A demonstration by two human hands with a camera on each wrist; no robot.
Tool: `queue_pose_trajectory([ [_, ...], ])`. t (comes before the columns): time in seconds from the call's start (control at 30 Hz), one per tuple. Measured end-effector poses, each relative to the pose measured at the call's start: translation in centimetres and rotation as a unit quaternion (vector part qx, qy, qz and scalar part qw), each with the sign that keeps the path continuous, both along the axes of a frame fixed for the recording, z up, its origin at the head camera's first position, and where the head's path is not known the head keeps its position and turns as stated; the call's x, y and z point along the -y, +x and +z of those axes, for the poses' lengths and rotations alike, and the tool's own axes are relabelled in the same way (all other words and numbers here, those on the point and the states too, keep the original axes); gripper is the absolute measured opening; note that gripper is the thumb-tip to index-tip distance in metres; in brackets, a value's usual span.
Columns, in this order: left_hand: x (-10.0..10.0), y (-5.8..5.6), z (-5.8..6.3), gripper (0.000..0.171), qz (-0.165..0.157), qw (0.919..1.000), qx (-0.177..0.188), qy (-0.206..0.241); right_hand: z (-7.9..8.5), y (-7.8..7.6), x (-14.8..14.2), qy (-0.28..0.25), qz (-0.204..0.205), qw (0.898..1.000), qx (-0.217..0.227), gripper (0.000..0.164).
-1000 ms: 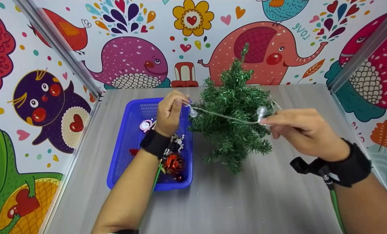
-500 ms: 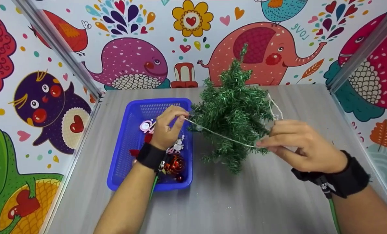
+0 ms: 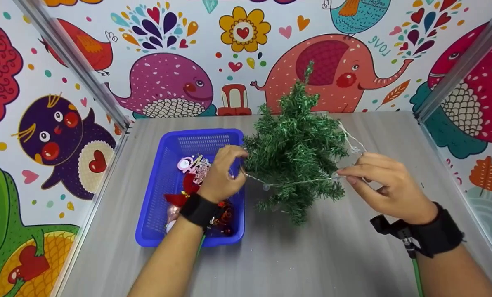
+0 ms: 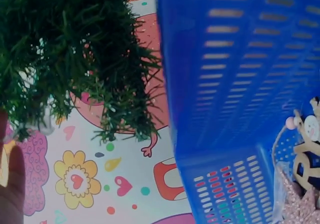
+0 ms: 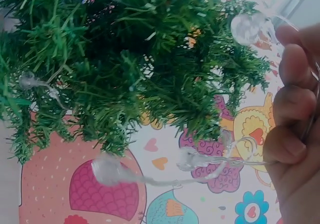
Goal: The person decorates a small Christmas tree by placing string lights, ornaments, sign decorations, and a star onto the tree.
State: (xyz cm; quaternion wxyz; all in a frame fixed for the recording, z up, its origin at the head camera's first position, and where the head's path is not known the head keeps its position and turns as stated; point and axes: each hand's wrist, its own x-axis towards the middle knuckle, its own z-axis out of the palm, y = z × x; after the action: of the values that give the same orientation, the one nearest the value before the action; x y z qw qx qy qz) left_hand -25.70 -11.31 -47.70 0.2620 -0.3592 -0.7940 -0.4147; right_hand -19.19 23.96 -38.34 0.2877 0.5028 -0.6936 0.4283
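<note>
A small green artificial Christmas tree (image 3: pixel 295 144) stands upright on the table between my hands. Across its lower front runs a clear string of fairy lights (image 3: pixel 295 182) with transparent bulbs. My left hand (image 3: pixel 223 173) pinches the string at the tree's left side, over the basket's right rim. On the other side, my right hand (image 3: pixel 388 185) pinches the string between thumb and index finger, its other fingers curled. A further stretch of the string loops from behind the tree to this hand. In the right wrist view, several clear bulbs (image 5: pixel 110 170) hang near the branches.
A blue plastic basket (image 3: pixel 147 202) stands left of the tree, partly under my left forearm. It holds ornaments, among them a red bow (image 3: pixel 178 199), a dark red bauble (image 3: pixel 225 214) and a pink-and-white round-faced ornament (image 3: pixel 185 164). Patterned walls (image 3: pixel 266 24) enclose the back and sides.
Both hands have moved down, bringing the string from mid-height to the lower front of the tree. The left hand has also come in close to the branches. The view has tilted slightly.
</note>
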Motion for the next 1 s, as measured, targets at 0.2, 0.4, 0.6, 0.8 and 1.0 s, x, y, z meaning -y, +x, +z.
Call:
queue_pose_trajectory([
  [0.2, -1.6, 1.1, 0.3, 0.04, 0.053, 0.9728, -0.21, 0.082, 0.0, -0.3, 0.4, -0.013, -0.029, 0.999, -0.022, 0.027],
  [0.4, -6.5, 4.2, 4.5, 0.023, 0.011, 0.9261, -0.377, -0.01, 0.4, -0.5, 0.7, -0.011, -0.042, 0.999, -0.034, 0.029],
  [0.6, -11.7, 6.6, 7.1, 0.043, 0.115, 0.8966, -0.369, -0.216, 0.2, -0.6, 0.5, -0.02, -0.027, 0.999, -0.038, 0.029],
  [0.8, -13.5, 7.0, 7.6, 0.022, 0.193, 0.8672, -0.38, -0.258, 0.0, -1.0, 0.0, -0.011, -0.013, 0.999, -0.035, 0.027],
  [1.0, -14.3, 6.6, 8.0, 0.011, 0.215, 0.8541, -0.4, -0.253, -0.3, -1.3, -0.7, -0.01, -0.003, 1.0, -0.024, 0.026],
])
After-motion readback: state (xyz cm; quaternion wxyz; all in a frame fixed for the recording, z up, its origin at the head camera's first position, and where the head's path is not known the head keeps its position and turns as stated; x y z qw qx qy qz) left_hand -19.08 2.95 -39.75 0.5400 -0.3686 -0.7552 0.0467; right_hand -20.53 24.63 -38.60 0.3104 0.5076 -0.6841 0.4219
